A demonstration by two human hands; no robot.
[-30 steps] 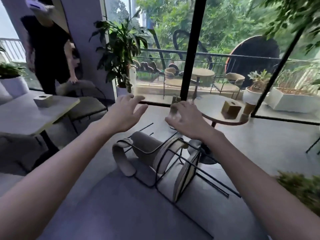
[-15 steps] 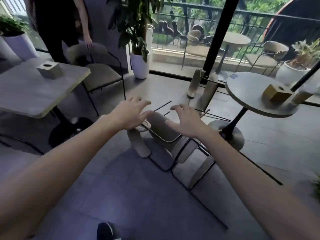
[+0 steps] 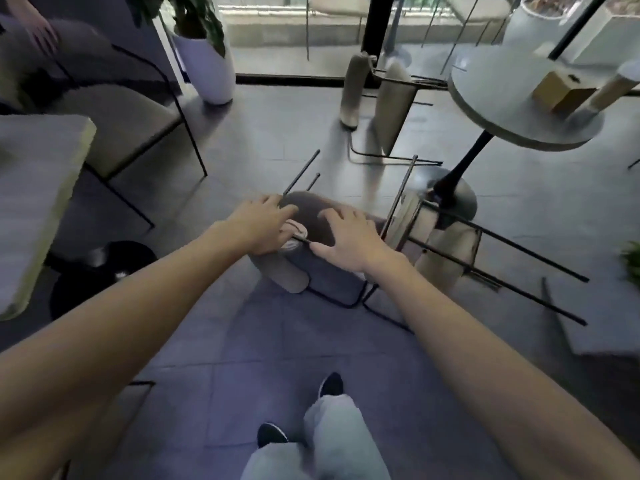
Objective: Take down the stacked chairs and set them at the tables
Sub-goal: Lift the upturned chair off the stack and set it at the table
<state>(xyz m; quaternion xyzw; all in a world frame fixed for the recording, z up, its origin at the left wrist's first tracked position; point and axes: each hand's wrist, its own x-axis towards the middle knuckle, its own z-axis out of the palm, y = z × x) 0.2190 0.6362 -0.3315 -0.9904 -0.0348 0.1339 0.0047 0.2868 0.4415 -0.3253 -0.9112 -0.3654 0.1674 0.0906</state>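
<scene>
Centrally, the left grip [image 3: 263,225] and the right grip [image 3: 346,237], both bare hands, are spread palm-down with fingers extended and closed round nothing. They sit over the grey-beige upholstered chair with thin black metal frame [image 3: 310,211], which lies overturned on the grey tiled floor [image 3: 277,341] with its legs pointing away from the wearer. A black frame rod runs just under both thumbs; blur hides whether skin touches it. Hands set on either side of the seat suggest a two-handed hold on the frame, probably to turn the chair upright.

Just right of it lies a second overturned beige chair [image 3: 446,251], their black legs crossing, so the nearer chair may need lifting clear. A third tipped beige chair [image 3: 394,98] rests near the window.

The chair lies between two destinations: the round grey pedestal surface [image 3: 495,84], which carries a brown cardboard box [image 3: 559,91], and the pale rectangular surface [image 3: 31,188] at left. An upright beige chair [image 3: 121,126] already stands at the latter, with another person's hand [image 3: 41,32] on its backrest. A white plant pot [image 3: 211,71] stands beyond.

No brand, label or writing is legible anywhere.
</scene>
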